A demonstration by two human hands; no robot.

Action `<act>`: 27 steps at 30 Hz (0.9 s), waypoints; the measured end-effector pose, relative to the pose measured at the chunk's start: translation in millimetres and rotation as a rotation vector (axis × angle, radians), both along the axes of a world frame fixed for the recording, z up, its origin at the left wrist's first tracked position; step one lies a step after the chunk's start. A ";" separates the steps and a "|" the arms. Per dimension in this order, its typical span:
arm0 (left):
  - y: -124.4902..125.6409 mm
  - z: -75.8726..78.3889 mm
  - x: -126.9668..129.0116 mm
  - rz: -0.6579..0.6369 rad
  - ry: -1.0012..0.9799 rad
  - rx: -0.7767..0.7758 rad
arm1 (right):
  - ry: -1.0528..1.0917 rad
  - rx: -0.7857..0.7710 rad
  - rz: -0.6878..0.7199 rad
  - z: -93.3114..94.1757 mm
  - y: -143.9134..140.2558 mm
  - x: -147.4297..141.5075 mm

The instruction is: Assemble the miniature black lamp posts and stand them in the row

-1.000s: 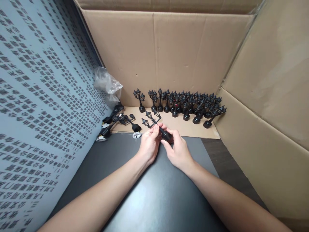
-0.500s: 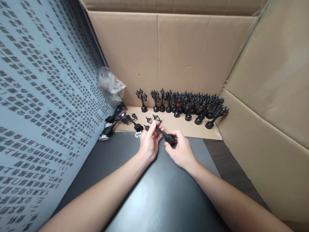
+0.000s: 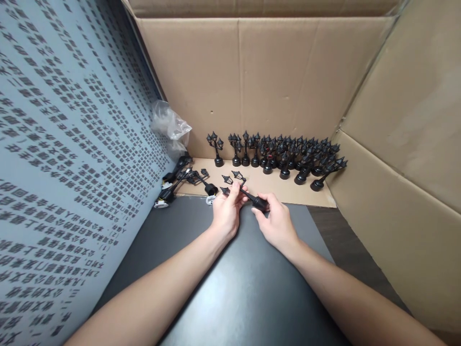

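Note:
A black miniature street lamp (image 3: 249, 194) with several lantern heads lies tilted between my two hands, above the dark mat. My left hand (image 3: 227, 209) is closed around its upper post, just below the lanterns. The fingers and thumb of my right hand (image 3: 275, 218) grip the round base at the lower right end. To the left, loose lamps lie on their sides, among them one with an open black base (image 3: 211, 189) and a white disc (image 3: 211, 200) beside it. The underside of the held base is hidden from me.
Several black lamps (image 3: 284, 166) stand grouped on a cardboard sheet (image 3: 248, 180) along the back. A clear plastic bag (image 3: 171, 122) rests at the back left. Cardboard walls (image 3: 273, 72) rise behind and to the right; a printed panel (image 3: 72, 158) leans on the left.
The whole view has shifted slightly, so everything sits a little further right. Both hands keep the same hold on the lamp, with no other clear difference.

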State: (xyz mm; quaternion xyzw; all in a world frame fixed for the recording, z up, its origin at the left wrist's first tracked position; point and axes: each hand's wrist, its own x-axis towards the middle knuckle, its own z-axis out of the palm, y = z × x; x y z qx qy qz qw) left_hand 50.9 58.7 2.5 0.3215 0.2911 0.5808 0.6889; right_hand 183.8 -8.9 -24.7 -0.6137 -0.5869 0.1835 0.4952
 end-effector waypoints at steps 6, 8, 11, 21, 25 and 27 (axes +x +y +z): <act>2.1 3.9 -2.8 -0.051 -0.028 -0.077 | 0.075 0.048 0.012 10.3 -1.5 -3.6; 2.0 3.9 -3.1 -0.112 -0.008 -0.082 | 0.178 0.049 0.001 14.4 -1.6 -5.2; -1.4 1.7 -2.6 -0.235 0.051 -0.009 | 0.350 0.072 -0.030 16.9 -0.3 -5.8; -20.7 2.5 0.1 -0.300 0.276 0.286 | 0.397 0.107 -0.084 16.9 2.5 -2.4; -22.5 8.9 0.7 -0.278 0.344 0.348 | 0.380 0.080 -0.054 17.3 1.6 -2.1; -22.7 10.3 1.2 -0.249 0.367 0.373 | 0.347 0.057 -0.026 17.8 -0.2 -2.0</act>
